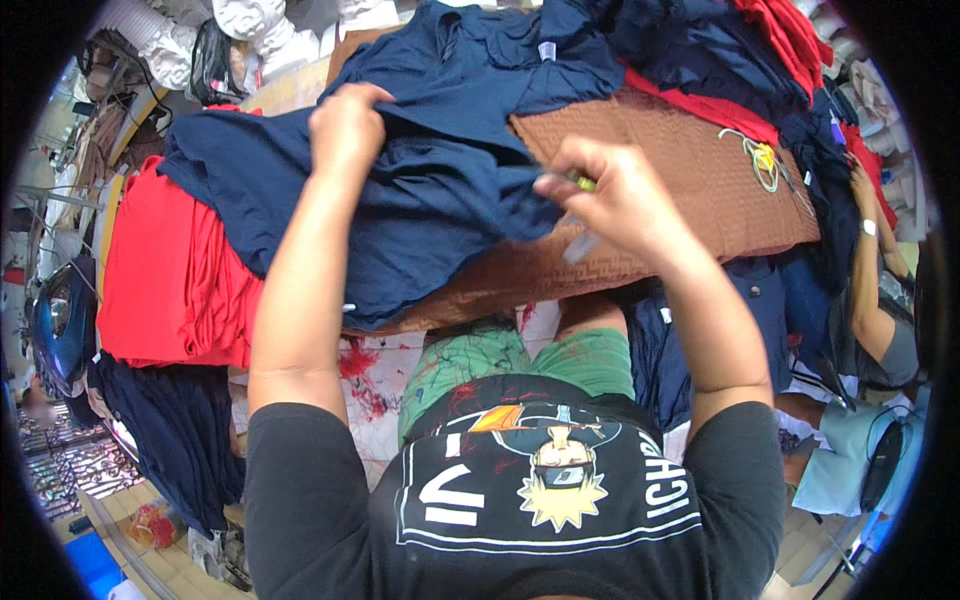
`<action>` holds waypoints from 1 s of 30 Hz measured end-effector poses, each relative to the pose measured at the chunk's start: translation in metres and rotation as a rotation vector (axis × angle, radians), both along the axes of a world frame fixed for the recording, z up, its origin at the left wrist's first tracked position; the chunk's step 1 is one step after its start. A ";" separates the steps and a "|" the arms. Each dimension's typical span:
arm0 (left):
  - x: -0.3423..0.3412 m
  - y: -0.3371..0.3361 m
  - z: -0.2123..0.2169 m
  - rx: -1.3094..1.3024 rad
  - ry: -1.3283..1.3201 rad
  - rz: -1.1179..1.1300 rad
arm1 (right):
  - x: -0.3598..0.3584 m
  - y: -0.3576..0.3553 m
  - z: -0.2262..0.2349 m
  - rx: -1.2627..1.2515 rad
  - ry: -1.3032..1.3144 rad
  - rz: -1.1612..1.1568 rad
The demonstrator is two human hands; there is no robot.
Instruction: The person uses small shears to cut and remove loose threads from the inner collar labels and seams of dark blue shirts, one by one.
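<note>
A navy blue garment lies spread over a brown patterned cushion-like surface, its near edge hanging toward my lap. My left hand is closed on the cloth at its upper middle, thumb pointing right. My right hand is closed around a small tool with a yellow-green part, smeared by motion; its exact kind cannot be made out. This hand is at the garment's right edge, where the navy cloth is drawn out toward the fingers. Whether the fingers also pinch the cloth is unclear.
Red folded garments are piled at left; more navy clothes lie at back right. A yellow item with pale cord rests on the brown surface. At far right, another person's arm reaches into clothes. Loose threads lie near my legs.
</note>
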State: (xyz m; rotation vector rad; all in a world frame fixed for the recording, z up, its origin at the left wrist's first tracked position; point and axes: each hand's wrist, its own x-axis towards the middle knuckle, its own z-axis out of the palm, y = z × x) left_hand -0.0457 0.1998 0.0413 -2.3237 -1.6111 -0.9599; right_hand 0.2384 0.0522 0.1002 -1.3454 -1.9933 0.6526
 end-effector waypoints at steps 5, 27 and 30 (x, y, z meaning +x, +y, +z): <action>0.022 -0.044 0.107 0.066 -0.500 -0.123 | 0.083 0.078 0.020 0.670 -0.327 -0.442; 0.093 -0.030 0.000 -0.082 0.314 -0.303 | 0.011 0.053 -0.105 -0.249 0.710 -0.288; 0.083 0.000 -0.002 -0.080 0.464 -0.170 | 0.023 0.036 -0.039 -0.327 1.095 -0.160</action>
